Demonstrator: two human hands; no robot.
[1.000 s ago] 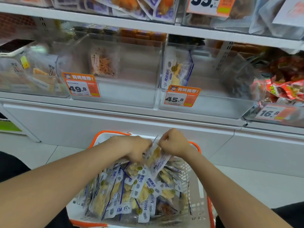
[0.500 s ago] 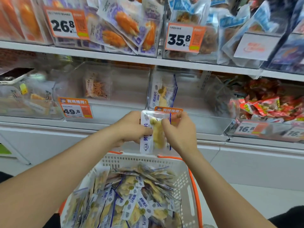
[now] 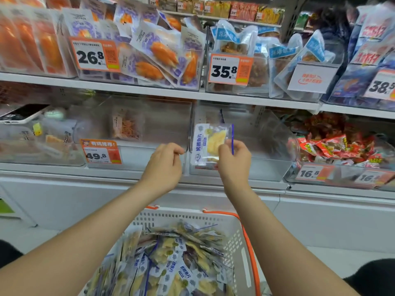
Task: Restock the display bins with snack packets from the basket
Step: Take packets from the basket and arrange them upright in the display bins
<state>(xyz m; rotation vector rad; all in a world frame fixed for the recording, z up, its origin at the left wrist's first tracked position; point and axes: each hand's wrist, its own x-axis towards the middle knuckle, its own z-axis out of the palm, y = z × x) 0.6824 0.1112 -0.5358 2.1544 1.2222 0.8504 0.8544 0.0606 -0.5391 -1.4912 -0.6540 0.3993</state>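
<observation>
My right hand pinches a white-and-blue snack packet with yellow pieces by its right edge. It holds the packet upright against the front left of a clear display bin on the middle shelf. The rest of that bin shows no packets. My left hand hovers just left of the packet with loosely curled fingers, holding nothing. Below, a white basket with an orange rim is full of several matching packets.
Left of the target bin stands a clear bin tagged 49.8 with one orange-strip packet. Right of it is a bin of red packets tagged 16.8. The upper shelf carries crowded bins tagged 26.8 and 35.8. A phone lies far left.
Both hands lifted a packet out of the basket up to the shelf. My left hand has let go and drawn left, while my right hand carried the packet to the bin.
</observation>
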